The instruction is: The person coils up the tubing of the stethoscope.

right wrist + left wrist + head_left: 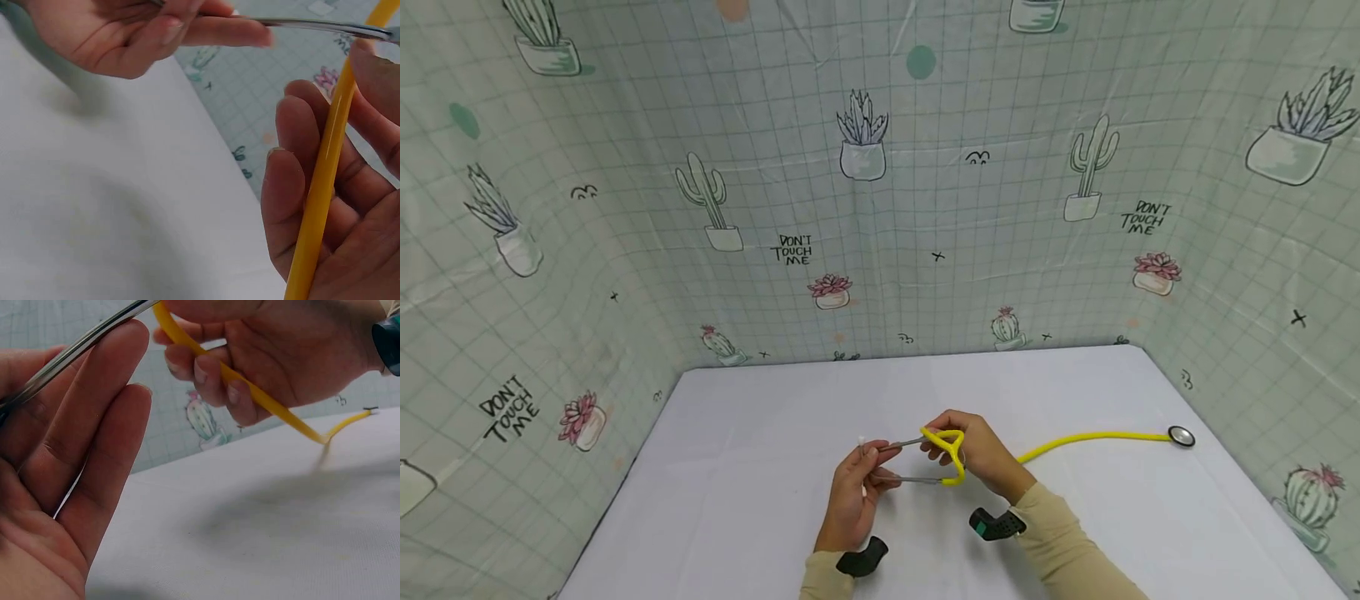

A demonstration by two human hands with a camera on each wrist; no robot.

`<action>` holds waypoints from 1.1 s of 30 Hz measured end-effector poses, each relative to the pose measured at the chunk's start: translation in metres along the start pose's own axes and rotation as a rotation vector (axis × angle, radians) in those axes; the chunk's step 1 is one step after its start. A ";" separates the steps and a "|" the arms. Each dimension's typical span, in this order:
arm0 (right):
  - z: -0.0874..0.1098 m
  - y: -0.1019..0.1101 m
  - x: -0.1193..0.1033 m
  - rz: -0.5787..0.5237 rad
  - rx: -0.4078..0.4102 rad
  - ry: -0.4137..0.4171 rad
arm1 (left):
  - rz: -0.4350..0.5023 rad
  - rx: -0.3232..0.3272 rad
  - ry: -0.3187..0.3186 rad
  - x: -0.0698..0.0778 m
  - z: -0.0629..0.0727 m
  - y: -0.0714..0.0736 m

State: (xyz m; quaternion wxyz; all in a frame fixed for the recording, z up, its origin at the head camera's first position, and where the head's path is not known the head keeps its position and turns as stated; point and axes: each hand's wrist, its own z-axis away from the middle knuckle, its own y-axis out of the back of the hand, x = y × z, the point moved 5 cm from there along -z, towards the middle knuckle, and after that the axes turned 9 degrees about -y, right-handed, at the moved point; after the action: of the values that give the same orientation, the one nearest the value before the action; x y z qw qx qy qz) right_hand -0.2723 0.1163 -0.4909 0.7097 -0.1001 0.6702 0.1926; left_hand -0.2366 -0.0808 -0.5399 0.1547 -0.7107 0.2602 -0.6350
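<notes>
A stethoscope with yellow tubing (952, 446) and two metal ear tubes (917, 480) is held up over the table between both hands. My left hand (853, 486) grips the ear tubes near their ends, its thumb and fingers covering most of the tips. In the left wrist view, a metal tube (75, 356) crosses in front of that hand's fingers. My right hand (981, 450) pinches the yellow fork by the metal joint with thumb and finger. Its other fingers curl loosely beside the yellow tube (322, 181), as the right wrist view shows.
From behind the right hand, the tubing runs right to the chest piece (1182, 436), which lies on the white table (760, 467). A cactus-patterned cloth (910, 208) stands round the table's back and sides. Each wrist wears a black band (997, 524).
</notes>
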 end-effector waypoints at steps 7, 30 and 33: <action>0.006 -0.005 0.002 0.012 -0.018 0.118 | -0.033 -0.020 -0.011 -0.002 -0.002 -0.002; 0.003 -0.016 0.018 0.011 0.151 -0.035 | -0.142 0.066 -0.013 -0.005 -0.001 -0.001; 0.005 -0.017 0.021 0.034 0.174 -0.059 | -0.141 0.123 -0.017 -0.006 -0.001 0.000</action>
State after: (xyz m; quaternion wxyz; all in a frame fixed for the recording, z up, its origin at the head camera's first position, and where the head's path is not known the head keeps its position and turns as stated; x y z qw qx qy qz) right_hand -0.2604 0.1054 -0.5135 0.7320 -0.0208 0.6647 0.1484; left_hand -0.2381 -0.0777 -0.5448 0.1554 -0.7218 0.1687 -0.6530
